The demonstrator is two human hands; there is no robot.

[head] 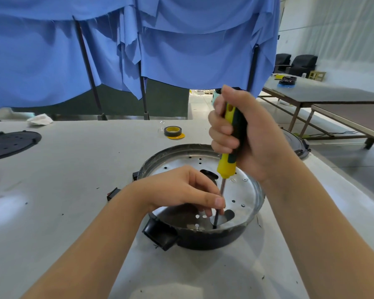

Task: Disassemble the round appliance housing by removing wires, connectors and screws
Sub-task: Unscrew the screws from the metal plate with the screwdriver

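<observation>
My right hand (242, 134) is wrapped in a full fist around the yellow and dark green handle of a screwdriver (230, 145), holding it nearly upright with the handle tipped slightly to the far right. Its thin metal shaft runs down into the round black appliance housing (200, 240), which sits on the pale grey worktable (73, 190) in the near middle of the scene, just in front of me. My left hand (181, 188) reaches in over the housing's near-left rim, and its thumb and fingertips pinch the shaft low down, close to the tip. The tip stands at the near side of the housing's floor; whether it sits on a screw I cannot tell.

Inside the housing lies a shiny round metal plate (242, 190) pierced with small holes and a few larger cut-outs, with small screws showing on its right part. A black handle lug (160, 234) juts from the housing's near-left side.

Far beyond it on the table lies a roll of black and yellow tape (173, 132). At the far left rests a flat black perforated disc (9, 143), and a crumpled white cloth (40, 119) lies behind it.
</observation>
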